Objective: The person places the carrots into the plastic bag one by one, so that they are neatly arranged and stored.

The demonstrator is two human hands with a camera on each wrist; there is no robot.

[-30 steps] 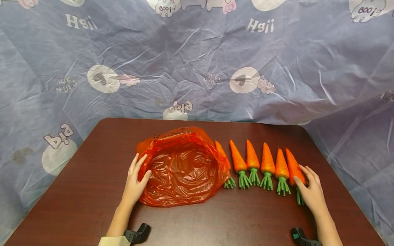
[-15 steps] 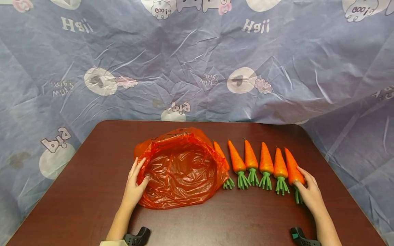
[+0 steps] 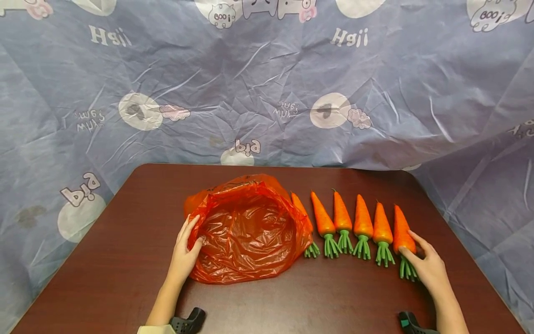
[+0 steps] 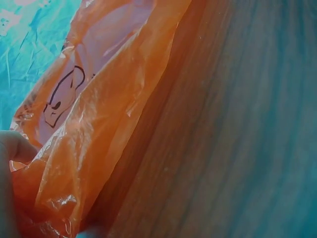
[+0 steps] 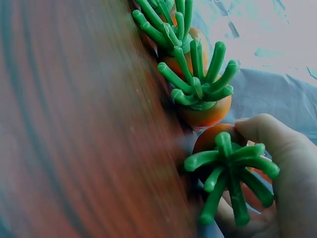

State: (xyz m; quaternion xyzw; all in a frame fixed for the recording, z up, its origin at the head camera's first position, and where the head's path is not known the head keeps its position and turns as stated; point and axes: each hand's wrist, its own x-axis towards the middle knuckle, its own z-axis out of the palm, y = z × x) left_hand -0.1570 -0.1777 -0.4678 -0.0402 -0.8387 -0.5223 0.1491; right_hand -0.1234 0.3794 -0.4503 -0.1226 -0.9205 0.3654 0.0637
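A thin orange-red plastic bag (image 3: 250,260) lies on the table with its wide mouth toward me. My left hand (image 3: 183,253) holds the bag's left rim, thumb at the mouth and fingers along the outside. The left wrist view shows the thin film (image 4: 99,148) beside that hand, its fingertips partly hidden. At the right end of a row of carrots, my right hand (image 3: 429,266) grips the thick end of the last carrot (image 3: 402,229), thumb on one side and fingers on the other. Its green stem stubs (image 5: 230,173) point toward the right wrist camera.
Several more orange carrots with green stubs, such as one at mid-row (image 3: 363,218), lie side by side, tips away from me. The leftmost carrot (image 3: 312,250) is partly covered by the bag. A patterned blue-grey cloth (image 3: 258,130) hangs behind the brown table (image 3: 313,301).
The rightmost carrot has turned straighter and its tip has shifted right, away from its neighbour, with my right hand on it. My left hand has stayed nearly still at the bag's rim.
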